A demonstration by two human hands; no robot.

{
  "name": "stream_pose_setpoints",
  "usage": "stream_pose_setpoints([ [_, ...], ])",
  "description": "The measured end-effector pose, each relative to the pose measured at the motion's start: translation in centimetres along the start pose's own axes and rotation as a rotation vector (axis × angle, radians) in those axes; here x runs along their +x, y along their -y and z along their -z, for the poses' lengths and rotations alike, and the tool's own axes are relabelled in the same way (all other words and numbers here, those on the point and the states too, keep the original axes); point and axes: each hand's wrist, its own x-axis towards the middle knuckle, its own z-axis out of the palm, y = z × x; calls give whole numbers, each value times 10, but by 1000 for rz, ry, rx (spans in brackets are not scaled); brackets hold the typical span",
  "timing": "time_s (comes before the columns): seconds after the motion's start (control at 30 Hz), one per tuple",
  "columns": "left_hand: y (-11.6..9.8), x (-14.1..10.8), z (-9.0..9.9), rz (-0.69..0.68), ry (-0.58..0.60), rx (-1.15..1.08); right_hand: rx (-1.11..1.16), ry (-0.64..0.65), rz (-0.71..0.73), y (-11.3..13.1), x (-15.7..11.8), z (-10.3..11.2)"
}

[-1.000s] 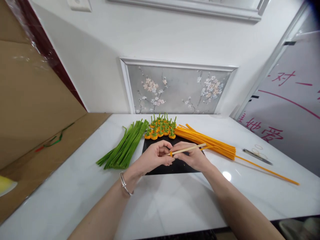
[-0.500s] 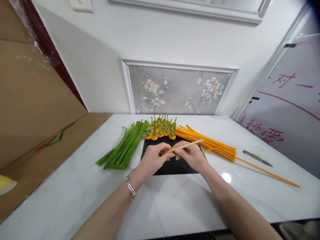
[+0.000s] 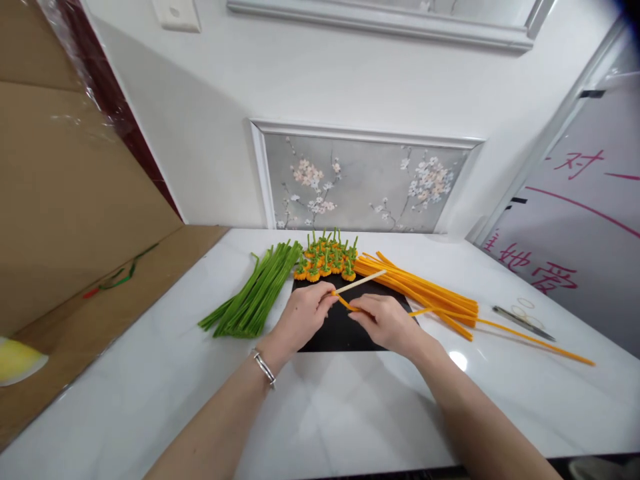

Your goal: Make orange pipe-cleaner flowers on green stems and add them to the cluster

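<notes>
My left hand is closed in a pinch on a pale wooden stick, which points up to the right. A turn of orange pipe cleaner sits around the stick at my left fingertips. My right hand pinches that same pipe cleaner a little way off, pulled taut between both hands. Its long tail runs out past my right hand over the orange bundle. Below both hands lies a black mat. My left fingers hide the stick's lower end.
Small orange pumpkin shapes with green stems stand at the mat's back. Green pipe cleaners lie to the left, orange pipe cleaners to the right. Pointed metal tweezers rest at far right. Cardboard borders the left side.
My right hand has let go of the stick and moved slightly right and down, drawing the orange pipe cleaner out. The stick now tilts up more steeply. The camera view has shifted slightly.
</notes>
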Motion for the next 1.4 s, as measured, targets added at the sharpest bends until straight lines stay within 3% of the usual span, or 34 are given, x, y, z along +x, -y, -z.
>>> stream_pose_setpoints([
  [0.3,1,1,1,-81,129,242,-281,17,62,9,-2,8],
  [0.5,7,0,-2,-96,123,409,-387,34,188,26,1,4],
  [0.67,13,-1,-4,-182,90,428,-506,-108,277,24,7,14],
  [0.8,10,-2,-5,-296,59,407,-533,-227,230,15,16,26],
  [0.9,7,-2,-4,-375,2,362,-477,-245,174,7,20,30],
  [1.17,5,-1,-8,-476,-111,233,-26,1,-89,-14,22,38],
  [1.3,0,-2,-10,-429,-125,135,227,188,-153,-25,18,32],
  [1.4,-5,-2,-9,-362,-143,60,290,263,-187,-23,13,24],
])
